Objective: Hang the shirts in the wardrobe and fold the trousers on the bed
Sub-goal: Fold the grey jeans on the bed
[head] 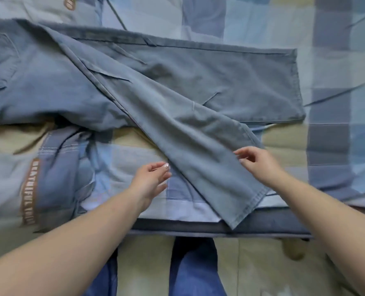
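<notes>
The grey-blue trousers (134, 82) lie spread across the bed (331, 60), waist off to the left, one leg running straight out to the right and the other slanting down toward you, its hem hanging just over the bed's near edge. Your left hand (150, 178) hovers at the left edge of that slanted leg, fingers loosely curled and holding nothing; your right hand (256, 161) is above the leg's right edge, fingers also slack and empty (whether its fingertips brush the cloth is hard to tell).

The step in hand looks to be bringing the stray leg onto the straight one. Take hold near the hem with both hands, one at each edge, so the cloth stays flat between them. Lift just enough to clear the patchwork bedcover (134, 159), swing the leg up and lay it seam to seam, hem to hem. Smooth the creases near the crotch before you fold across, or they will set into the fold.
</notes>
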Motion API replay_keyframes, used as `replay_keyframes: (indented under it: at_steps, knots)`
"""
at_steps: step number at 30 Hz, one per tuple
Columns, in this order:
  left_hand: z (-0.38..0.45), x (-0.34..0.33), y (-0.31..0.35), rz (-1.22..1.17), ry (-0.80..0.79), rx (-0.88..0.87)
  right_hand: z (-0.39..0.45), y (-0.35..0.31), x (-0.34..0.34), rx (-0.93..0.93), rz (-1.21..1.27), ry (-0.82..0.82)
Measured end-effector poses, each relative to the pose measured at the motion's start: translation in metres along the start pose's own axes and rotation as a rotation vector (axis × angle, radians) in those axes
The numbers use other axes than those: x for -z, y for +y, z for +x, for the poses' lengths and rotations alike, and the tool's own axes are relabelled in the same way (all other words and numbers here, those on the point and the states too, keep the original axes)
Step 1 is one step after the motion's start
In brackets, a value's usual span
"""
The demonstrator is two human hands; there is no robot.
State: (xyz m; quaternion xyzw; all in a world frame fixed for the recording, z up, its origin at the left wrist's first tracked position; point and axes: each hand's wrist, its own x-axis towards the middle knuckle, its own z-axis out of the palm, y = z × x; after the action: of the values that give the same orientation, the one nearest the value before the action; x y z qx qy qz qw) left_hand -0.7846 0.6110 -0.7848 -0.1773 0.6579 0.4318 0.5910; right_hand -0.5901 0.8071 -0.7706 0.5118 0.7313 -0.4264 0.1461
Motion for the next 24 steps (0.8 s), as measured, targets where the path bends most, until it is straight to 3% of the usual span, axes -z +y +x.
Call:
replay_keyframes:
  at_steps: [8,14,19,24]
  knots:
    - [0.014,-0.089,-0.093,0.072,0.032,0.223,-0.026,0.145,0.008,0.160,-0.466,-0.019]
    - [0.016,-0.135,-0.121,0.148,-0.060,0.344,-0.024,0.189,-0.007,0.287,-0.673,-0.007]
    - [0.008,-0.172,-0.098,0.055,-0.183,0.283,-0.019,0.200,-0.009,0.335,-0.559,0.074]
    - [0.008,-0.212,-0.009,-0.045,-0.311,0.033,-0.015,0.181,0.010,0.161,-0.115,0.281]
